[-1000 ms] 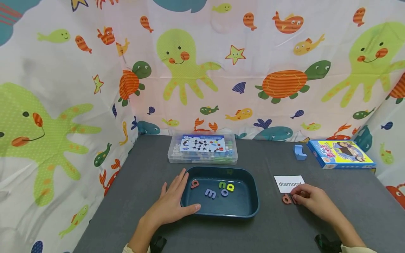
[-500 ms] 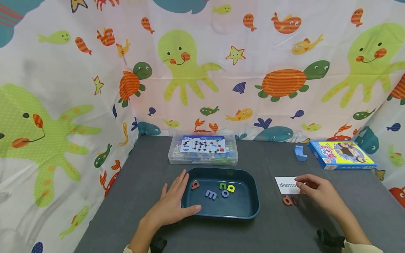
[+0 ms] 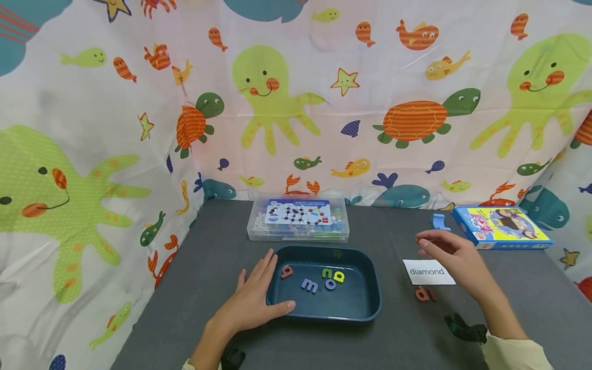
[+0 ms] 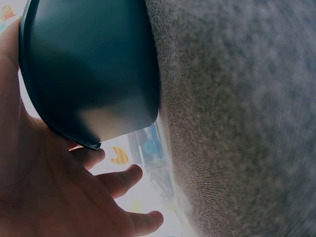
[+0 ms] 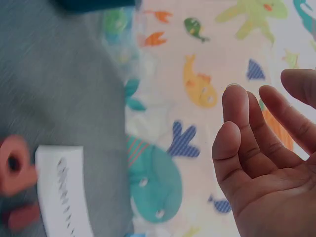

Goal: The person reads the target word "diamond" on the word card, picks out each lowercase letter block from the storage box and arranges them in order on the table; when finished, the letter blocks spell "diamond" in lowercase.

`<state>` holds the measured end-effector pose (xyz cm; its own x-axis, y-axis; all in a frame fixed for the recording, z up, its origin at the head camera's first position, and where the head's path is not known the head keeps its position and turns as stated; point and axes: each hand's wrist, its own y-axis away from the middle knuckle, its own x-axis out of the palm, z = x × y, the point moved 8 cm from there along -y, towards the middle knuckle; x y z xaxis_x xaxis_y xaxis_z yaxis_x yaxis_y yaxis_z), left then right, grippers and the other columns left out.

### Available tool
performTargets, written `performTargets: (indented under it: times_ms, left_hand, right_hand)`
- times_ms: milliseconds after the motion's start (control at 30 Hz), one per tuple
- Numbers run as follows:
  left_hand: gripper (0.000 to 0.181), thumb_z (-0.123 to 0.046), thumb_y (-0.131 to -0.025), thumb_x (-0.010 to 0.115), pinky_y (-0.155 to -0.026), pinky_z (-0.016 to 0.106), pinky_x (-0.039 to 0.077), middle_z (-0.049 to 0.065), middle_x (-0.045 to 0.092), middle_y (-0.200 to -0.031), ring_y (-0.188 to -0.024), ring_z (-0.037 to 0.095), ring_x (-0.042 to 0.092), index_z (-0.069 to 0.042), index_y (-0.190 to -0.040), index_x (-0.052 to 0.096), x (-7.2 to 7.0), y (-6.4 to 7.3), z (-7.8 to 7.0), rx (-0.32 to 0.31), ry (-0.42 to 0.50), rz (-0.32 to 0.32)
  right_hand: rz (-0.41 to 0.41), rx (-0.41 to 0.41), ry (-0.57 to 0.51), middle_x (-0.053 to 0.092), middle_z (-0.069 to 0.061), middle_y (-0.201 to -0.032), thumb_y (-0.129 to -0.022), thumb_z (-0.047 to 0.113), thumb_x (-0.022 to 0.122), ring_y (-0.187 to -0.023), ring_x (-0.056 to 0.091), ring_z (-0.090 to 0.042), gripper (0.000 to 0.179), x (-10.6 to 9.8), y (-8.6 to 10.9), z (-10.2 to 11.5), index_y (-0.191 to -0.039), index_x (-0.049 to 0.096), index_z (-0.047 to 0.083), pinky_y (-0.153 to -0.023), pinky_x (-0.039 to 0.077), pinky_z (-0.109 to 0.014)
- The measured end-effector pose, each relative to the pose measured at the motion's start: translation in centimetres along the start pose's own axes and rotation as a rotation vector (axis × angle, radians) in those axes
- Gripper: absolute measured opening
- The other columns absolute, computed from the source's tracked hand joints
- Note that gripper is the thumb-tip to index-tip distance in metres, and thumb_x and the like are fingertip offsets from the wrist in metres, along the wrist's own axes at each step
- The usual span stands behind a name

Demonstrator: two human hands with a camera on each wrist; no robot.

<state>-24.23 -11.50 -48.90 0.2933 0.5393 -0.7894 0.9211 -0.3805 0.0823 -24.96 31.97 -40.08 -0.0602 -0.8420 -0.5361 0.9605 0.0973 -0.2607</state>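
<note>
Here, in the head view, a dark blue tray (image 3: 356, 298) of five letters (image 3: 309, 285) is touched by the spread left hand (image 3: 250, 304); two red letters (image 3: 422, 294) are seen below a "diamond" card (image 3: 427, 272). In the left wrist view, parted fingers (image 4: 119, 183) are shown. In the right wrist view, the empty right hand (image 5: 269, 163) is raised, loosely bent.

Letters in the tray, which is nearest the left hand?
The reddish letter in the tray, beside the left hand; the green letter, yellow letter and two purple letters lie farther away.
</note>
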Motion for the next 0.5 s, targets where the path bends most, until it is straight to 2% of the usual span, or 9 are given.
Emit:
performTargets:
  times_ms: [133, 500]
  left_hand:
    - [0.113, -0.07, -0.091, 0.073, -0.12, 0.075, -0.005, -0.004, 0.003, -0.18, -0.163, 0.033, 0.012, -0.018, -0.174, 0.016, 0.0, 0.0, 0.1, 0.001, 0.004, 0.0]
    - [0.113, -0.07, -0.091, 0.073, -0.121, 0.075, -0.005, -0.005, 0.003, -0.18, -0.164, 0.033, 0.011, -0.018, -0.174, 0.016, 0.1, 0.0, 0.1, 0.003, 0.006, 0.002]
  right_hand:
    - [0.01, -0.078, -0.065, 0.074, 0.011, -0.117, -0.111, 0.017, 0.061, -0.097, 0.076, -0.012, 0.029, 1.0, -1.0, 1.9, -0.135, 0.067, 0.001, -0.084, 0.059, -0.022]
    - [0.041, -0.194, -0.193, 0.075, -0.003, -0.118, -0.11, 0.009, 0.062, -0.098, 0.076, -0.014, 0.025, 3.8, -3.4, 6.9, -0.131, 0.069, -0.001, -0.088, 0.059, -0.023]
